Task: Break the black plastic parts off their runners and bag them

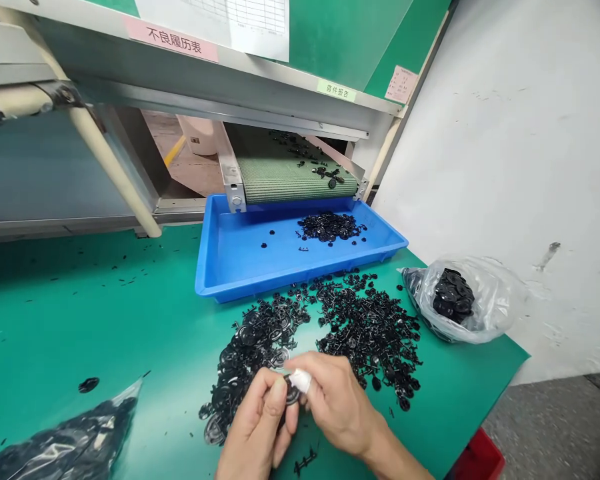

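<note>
My left hand (pixel 255 427) and my right hand (pixel 337 403) meet low in the view, both pinched on one small black plastic part (pixel 291 393). The right index fingertip wears a white wrap. Just beyond the hands two heaps of small black parts lie on the green table: a left heap (pixel 253 350) of round ring-like pieces and a right heap (pixel 370 327) of sprue-like bits. A loose black sprue piece (pixel 305 461) lies below the hands.
A blue tray (pixel 240 257) holding black parts stands under the end of a green conveyor belt (pixel 290 177). A clear bag of black parts (pixel 455 300) rests at the table's right edge. Another bag (pixel 65 443) lies at bottom left. A red bin (pixel 480 457) sits below.
</note>
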`<action>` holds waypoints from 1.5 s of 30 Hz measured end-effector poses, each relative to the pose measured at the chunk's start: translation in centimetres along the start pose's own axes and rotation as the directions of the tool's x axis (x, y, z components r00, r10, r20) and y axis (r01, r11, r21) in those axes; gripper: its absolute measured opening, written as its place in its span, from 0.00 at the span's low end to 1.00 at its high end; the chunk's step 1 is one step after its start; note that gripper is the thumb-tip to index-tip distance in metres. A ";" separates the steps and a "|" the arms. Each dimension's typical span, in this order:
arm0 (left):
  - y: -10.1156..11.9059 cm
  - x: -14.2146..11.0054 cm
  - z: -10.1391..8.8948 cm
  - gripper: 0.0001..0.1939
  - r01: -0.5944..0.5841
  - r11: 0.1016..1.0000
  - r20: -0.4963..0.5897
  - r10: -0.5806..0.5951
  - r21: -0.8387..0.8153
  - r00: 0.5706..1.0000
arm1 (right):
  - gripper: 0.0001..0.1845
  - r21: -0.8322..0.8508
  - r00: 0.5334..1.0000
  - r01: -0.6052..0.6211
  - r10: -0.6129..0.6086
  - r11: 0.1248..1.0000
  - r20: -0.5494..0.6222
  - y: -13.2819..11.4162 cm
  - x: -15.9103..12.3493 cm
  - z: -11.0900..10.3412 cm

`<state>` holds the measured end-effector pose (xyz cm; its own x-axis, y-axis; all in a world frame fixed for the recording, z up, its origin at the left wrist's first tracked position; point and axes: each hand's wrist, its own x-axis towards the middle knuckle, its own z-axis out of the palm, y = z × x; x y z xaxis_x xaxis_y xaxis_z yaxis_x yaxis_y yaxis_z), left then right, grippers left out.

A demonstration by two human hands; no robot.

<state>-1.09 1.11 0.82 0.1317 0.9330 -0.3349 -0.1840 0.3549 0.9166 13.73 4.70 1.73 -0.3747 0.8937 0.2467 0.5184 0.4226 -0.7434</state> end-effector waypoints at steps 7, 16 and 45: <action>0.0 0.2 -0.1 0.20 0.005 1.000 0.032 -0.004 -0.027 0.999 | 0.11 -0.683 0.968 -0.236 0.227 0.691 -0.105 4.7 6.6 -4.2; 0.0 0.0 -0.2 0.23 0.042 0.996 0.032 -0.040 -0.082 0.999 | 0.10 -0.751 0.942 -0.188 0.332 0.632 0.043 5.0 8.7 -4.7; 1.6 0.7 -0.2 0.19 0.159 0.912 0.087 -0.136 -0.377 0.987 | 0.18 -0.470 0.969 0.182 -0.239 0.864 -0.064 1.9 1.0 -2.8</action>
<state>-1.50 2.36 2.03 0.2396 0.8672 -0.4366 -0.5141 0.4948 0.7006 16.48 6.82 2.34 -0.4378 0.7746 0.4565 0.7409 0.5984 -0.3049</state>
